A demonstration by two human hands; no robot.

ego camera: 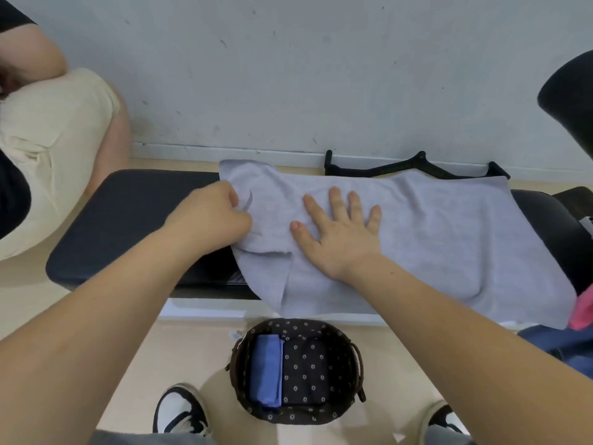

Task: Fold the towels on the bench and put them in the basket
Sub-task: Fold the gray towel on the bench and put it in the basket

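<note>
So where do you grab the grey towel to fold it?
Probably at the left edge of the towel, coming from the left. It lies spread flat across the bench. The left hand grips that edge, and the right hand presses flat on the middle, so the edge can lift over it.

The bench [128, 220] runs left to right before the wall [288, 75]. A towel [449, 239] lies spread over its middle and right part, hanging over the bench's front edge. The left hand [208, 216] grips the towel's left edge. The right hand [340, 232] lies flat on it just to the right. The basket [359, 358] stands on the floor before the front edge, with a folded towel [266, 370] in its left half.
</note>
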